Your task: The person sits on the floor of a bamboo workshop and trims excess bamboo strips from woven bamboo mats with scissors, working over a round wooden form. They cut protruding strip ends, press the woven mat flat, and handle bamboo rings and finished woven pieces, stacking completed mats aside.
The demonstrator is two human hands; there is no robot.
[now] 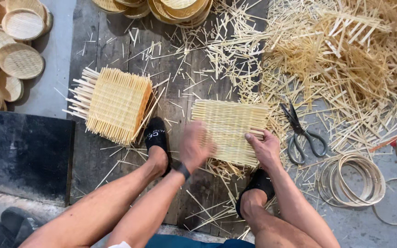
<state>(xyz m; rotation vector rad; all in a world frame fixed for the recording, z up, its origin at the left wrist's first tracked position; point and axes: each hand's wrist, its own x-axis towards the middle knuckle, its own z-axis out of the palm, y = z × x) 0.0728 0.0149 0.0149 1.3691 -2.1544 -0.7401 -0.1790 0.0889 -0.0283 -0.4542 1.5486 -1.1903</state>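
A square woven bamboo mat (pixel 228 126) lies on the dark wooden boards in front of me, loose strip ends sticking out of its sides. My left hand (pixel 194 146) is blurred with motion at the mat's near left edge, fingers on or just above the weave. On the mat's near right corner rests my right hand (pixel 265 149), thumb laid on the weave and fingers at the edge. Both my feet in black socks (pixel 157 138) flank the mat.
A stack of finished woven mats (pixel 116 104) sits to the left. Black scissors (pixel 302 133) lie right of the mat, bamboo hoops (pixel 352 180) beyond them. Loose bamboo strips (pixel 345 59) pile up at upper right. Round woven trays (pixel 20 60) lie far left.
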